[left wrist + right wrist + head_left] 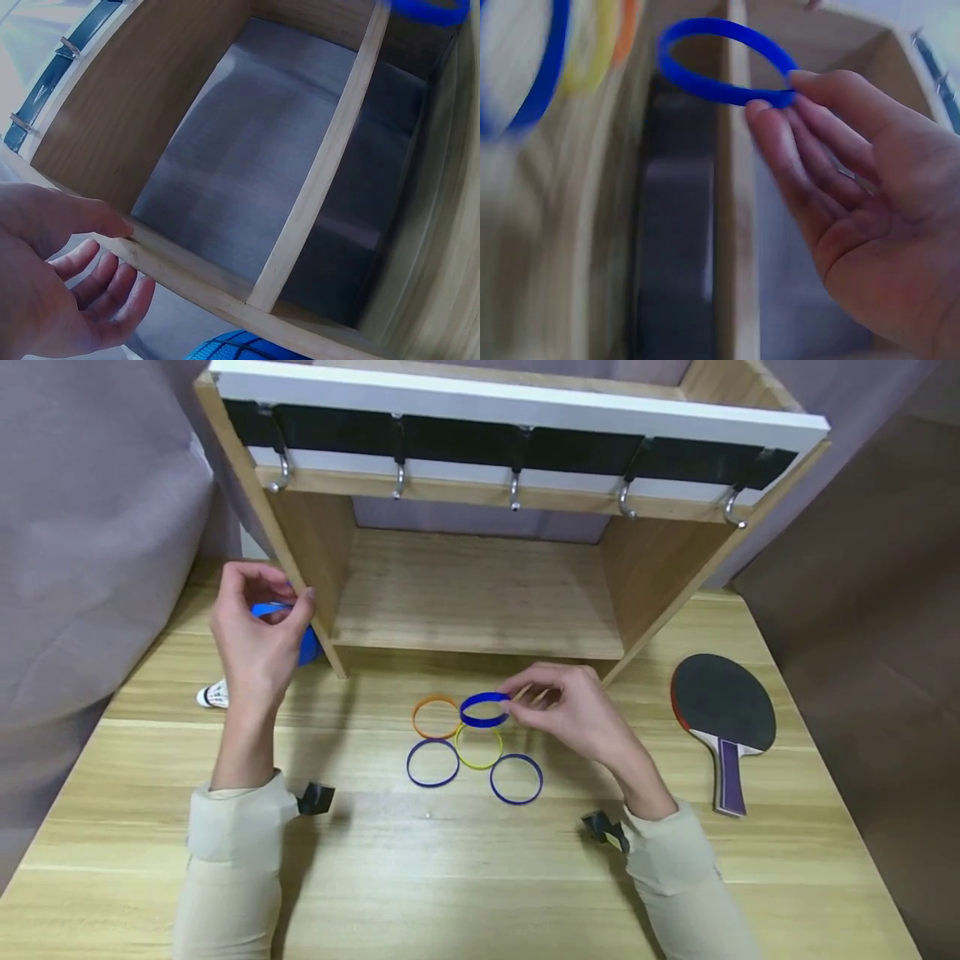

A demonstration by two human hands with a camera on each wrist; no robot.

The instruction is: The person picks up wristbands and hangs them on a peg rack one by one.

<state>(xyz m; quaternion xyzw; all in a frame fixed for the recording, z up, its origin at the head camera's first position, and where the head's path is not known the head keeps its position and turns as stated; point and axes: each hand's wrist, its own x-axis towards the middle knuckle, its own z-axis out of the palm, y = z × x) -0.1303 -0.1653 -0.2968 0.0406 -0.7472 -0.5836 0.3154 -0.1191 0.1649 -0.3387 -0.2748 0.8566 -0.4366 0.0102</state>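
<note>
My right hand (573,714) pinches a blue ring (483,710) between thumb and fingertips, holding it up in front of the wooden shelf unit (480,597). In the right wrist view the ring (720,96) tilts, gripped at one side of its band. Below it on the table lie an orange ring (436,717), a yellow ring (478,767), a dark blue ring (433,785) and a blue ring (517,802). My left hand (258,631) grips the front edge of the unit's left side panel (187,274), thumb on the edge, other fingers curled at the outer side.
Several metal hooks (514,493) hang along the unit's black and white top rail (465,443). A table tennis bat (723,710) lies at right. Left of the unit are a shuttlecock (214,695) and a blue object with dark lines (244,348), partly hidden. Grey cloth (82,510) borders the table.
</note>
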